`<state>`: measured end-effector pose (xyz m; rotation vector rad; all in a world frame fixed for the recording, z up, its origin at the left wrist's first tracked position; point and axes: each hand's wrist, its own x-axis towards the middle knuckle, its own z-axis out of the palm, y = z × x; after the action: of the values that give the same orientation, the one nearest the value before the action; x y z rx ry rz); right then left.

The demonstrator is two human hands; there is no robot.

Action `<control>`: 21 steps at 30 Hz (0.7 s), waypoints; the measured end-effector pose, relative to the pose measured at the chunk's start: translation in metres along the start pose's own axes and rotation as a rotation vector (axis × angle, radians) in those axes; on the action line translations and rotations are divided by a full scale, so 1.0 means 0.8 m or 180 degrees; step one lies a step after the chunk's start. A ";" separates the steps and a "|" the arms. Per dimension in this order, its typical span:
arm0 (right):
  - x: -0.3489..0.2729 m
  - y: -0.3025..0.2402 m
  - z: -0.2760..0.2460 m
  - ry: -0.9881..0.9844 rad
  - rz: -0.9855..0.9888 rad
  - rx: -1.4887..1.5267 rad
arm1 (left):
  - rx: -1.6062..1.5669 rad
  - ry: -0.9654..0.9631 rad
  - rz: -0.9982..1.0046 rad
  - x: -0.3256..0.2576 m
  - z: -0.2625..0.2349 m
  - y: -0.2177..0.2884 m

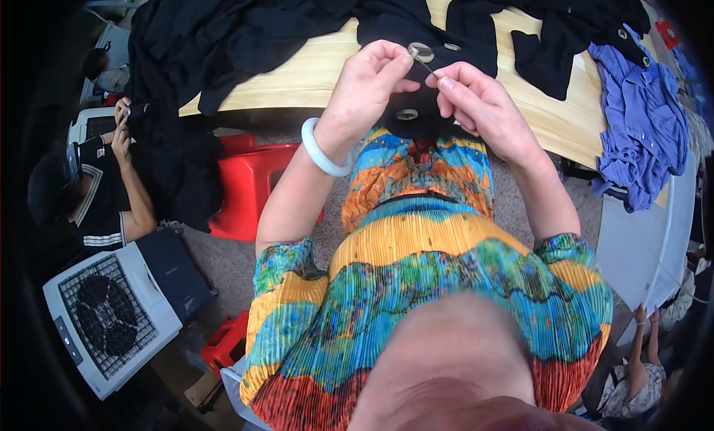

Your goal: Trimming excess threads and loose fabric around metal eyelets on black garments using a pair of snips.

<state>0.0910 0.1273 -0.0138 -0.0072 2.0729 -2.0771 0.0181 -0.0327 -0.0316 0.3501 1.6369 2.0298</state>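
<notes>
My left hand (375,74) pinches a large round button (421,52) with a pale, shiny rim, held up above a black garment (394,22). A thin, dark, straight piece, a needle or taut thread, runs from the button to my right hand (476,100). The fingertips of that hand are closed on its near end. Which of the two it is, I cannot tell. Two more buttons, one beyond (452,47) and one nearer (407,114), lie on the black cloth, which hangs over the table edge onto my lap.
Black garments cover much of the wooden table (312,63). Purple-blue cloth (643,126) is heaped at the right. At left are a red stool (256,182), a grey-white fan unit (111,316) and a co-worker (97,185) holding something small. Another person (632,379) sits at lower right.
</notes>
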 end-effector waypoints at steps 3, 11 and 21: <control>0.003 -0.001 -0.003 0.0006 0.0182 0.0099 | -0.0114 -0.0064 0.0102 0.000 -0.001 -0.004; 0.009 0.005 -0.014 -0.0043 0.0248 0.0170 | 0.0179 -0.0083 0.0241 -0.001 0.002 -0.002; 0.018 0.006 -0.017 -0.0024 0.0181 -0.0101 | 0.0373 -0.0239 0.0685 0.000 0.002 -0.019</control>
<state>0.0754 0.1389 -0.0205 0.0387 2.0766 -2.0081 0.0222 -0.0296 -0.0456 0.6619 1.7398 2.0495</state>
